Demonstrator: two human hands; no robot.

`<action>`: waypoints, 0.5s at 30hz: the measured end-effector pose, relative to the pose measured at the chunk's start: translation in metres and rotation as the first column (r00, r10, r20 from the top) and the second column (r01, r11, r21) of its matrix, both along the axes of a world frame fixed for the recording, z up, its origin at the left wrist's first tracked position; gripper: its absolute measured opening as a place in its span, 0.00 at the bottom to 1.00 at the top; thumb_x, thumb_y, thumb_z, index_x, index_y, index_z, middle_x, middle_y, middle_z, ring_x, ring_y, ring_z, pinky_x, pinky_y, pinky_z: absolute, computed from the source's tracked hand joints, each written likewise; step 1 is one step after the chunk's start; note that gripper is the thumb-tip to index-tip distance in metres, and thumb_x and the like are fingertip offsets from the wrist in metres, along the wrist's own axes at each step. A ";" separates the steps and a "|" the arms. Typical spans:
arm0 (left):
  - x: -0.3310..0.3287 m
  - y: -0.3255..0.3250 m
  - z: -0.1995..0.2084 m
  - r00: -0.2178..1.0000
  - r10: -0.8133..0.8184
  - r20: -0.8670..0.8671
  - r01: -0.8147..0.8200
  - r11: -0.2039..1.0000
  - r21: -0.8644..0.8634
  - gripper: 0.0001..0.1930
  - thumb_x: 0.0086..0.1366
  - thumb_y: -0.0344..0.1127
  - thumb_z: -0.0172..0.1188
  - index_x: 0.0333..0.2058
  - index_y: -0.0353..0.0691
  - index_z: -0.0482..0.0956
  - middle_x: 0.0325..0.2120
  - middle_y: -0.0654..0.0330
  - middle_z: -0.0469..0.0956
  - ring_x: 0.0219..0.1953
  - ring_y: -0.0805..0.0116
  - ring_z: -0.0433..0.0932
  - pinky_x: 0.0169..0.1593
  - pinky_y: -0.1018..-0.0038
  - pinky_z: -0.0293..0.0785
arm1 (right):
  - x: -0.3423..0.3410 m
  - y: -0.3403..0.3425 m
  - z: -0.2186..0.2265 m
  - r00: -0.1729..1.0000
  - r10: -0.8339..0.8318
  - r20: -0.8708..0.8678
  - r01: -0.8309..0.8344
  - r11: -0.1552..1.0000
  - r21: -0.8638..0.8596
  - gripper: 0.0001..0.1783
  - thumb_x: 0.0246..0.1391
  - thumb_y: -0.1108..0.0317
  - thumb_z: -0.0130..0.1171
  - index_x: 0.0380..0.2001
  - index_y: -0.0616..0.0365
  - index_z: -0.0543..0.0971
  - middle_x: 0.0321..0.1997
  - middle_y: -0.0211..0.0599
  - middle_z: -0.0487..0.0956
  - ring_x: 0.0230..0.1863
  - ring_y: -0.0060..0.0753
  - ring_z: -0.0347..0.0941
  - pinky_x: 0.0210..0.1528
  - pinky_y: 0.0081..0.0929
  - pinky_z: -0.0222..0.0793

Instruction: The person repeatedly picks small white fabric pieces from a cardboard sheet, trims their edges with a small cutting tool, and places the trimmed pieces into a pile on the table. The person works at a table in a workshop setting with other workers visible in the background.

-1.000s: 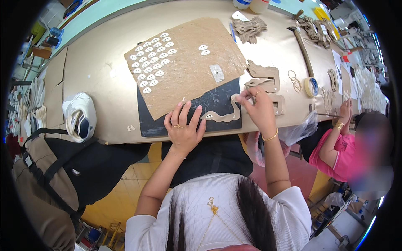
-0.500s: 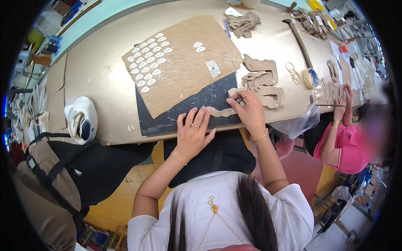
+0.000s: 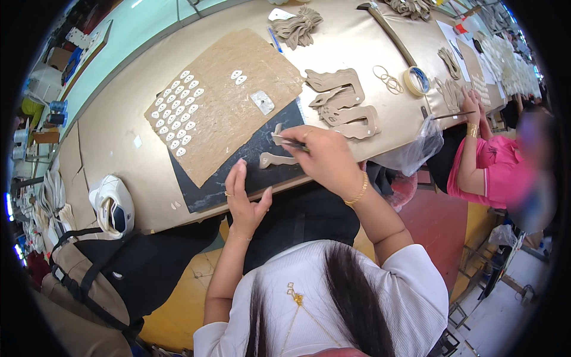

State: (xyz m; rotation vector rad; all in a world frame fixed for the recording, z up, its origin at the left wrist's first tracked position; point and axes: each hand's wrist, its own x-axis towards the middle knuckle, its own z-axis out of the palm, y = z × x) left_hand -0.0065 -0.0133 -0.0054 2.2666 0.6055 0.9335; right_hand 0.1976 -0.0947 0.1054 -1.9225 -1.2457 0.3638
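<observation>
My right hand (image 3: 326, 158) is closed around a thin dark tool (image 3: 286, 141), its tip over a tan cut-out piece (image 3: 277, 158) lying on a black mat (image 3: 238, 172). My left hand (image 3: 245, 197) rests at the near edge of the mat and table, fingers spread, holding nothing. A brown board sheet (image 3: 232, 104) carrying several small white oval pieces (image 3: 178, 116) overlaps the mat on the far left. A stack of tan cut-out shapes (image 3: 345, 102) lies just right of the mat.
A tape roll (image 3: 416, 80) and loose rings (image 3: 386, 77) lie far right. More tan pieces (image 3: 297, 27) sit at the back. A white helmet-like object (image 3: 112, 205) and black bag (image 3: 137, 262) are at my left. A person in pink (image 3: 493, 172) works at my right.
My left hand has slid off the tan piece back to the table's near edge. My right hand stays over the piece with the tool.
</observation>
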 end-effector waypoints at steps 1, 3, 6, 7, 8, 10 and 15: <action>0.004 0.002 -0.002 0.995 0.041 0.088 -0.038 0.998 -0.043 0.40 0.53 0.37 0.73 0.63 0.32 0.65 0.60 0.45 0.69 0.60 0.45 0.71 0.60 0.58 0.67 | 0.003 -0.003 0.012 1.000 0.002 -0.023 -0.002 1.000 -0.007 0.10 0.55 0.71 0.66 0.41 0.60 0.84 0.38 0.42 0.85 0.33 0.39 0.83 0.35 0.29 0.77; 0.010 0.000 -0.002 0.996 0.046 0.081 -0.049 0.998 0.038 0.38 0.54 0.37 0.72 0.62 0.34 0.66 0.60 0.44 0.69 0.57 0.46 0.72 0.57 0.58 0.69 | 0.013 -0.013 0.033 0.996 -0.063 -0.070 0.063 0.998 -0.002 0.09 0.58 0.70 0.65 0.40 0.62 0.84 0.32 0.42 0.85 0.30 0.30 0.81 0.35 0.25 0.75; 0.012 -0.003 -0.003 0.999 0.035 -0.028 -0.026 0.963 0.270 0.35 0.58 0.41 0.70 0.62 0.37 0.67 0.59 0.46 0.70 0.58 0.50 0.73 0.56 0.58 0.69 | 0.026 -0.028 0.053 0.985 -0.168 -0.040 0.167 0.986 -0.021 0.10 0.59 0.68 0.65 0.40 0.64 0.84 0.28 0.41 0.83 0.28 0.25 0.78 0.34 0.23 0.74; 0.013 -0.004 -0.005 0.998 0.037 -0.042 -0.022 0.947 0.320 0.35 0.57 0.42 0.70 0.61 0.38 0.68 0.59 0.47 0.71 0.57 0.52 0.73 0.55 0.59 0.69 | 0.031 -0.031 0.055 0.981 -0.192 0.000 0.192 0.981 -0.006 0.10 0.59 0.68 0.65 0.39 0.64 0.84 0.26 0.41 0.83 0.26 0.23 0.76 0.33 0.23 0.72; 0.015 -0.004 -0.007 0.998 0.036 -0.055 -0.013 0.930 0.368 0.35 0.57 0.43 0.70 0.61 0.39 0.68 0.59 0.49 0.72 0.56 0.53 0.74 0.53 0.60 0.69 | 0.035 -0.034 0.058 0.974 -0.221 0.041 0.220 0.975 0.010 0.10 0.59 0.68 0.65 0.39 0.65 0.84 0.25 0.41 0.82 0.25 0.21 0.74 0.31 0.23 0.71; 0.017 -0.005 -0.010 0.996 0.060 -0.073 -0.023 0.905 0.425 0.33 0.56 0.44 0.70 0.59 0.43 0.69 0.58 0.52 0.73 0.55 0.57 0.76 0.50 0.61 0.68 | 0.045 -0.038 0.063 0.965 -0.229 0.126 0.242 0.965 -0.100 0.11 0.59 0.66 0.65 0.39 0.65 0.84 0.22 0.42 0.80 0.22 0.21 0.70 0.28 0.24 0.68; 0.020 -0.006 -0.010 0.992 0.075 -0.101 -0.023 0.895 0.446 0.30 0.56 0.45 0.69 0.58 0.47 0.73 0.58 0.56 0.74 0.57 0.59 0.74 0.53 0.62 0.67 | 0.070 -0.036 0.045 0.926 -0.277 0.258 0.335 0.917 -0.217 0.15 0.59 0.62 0.66 0.37 0.67 0.84 0.17 0.41 0.72 0.18 0.22 0.62 0.23 0.25 0.60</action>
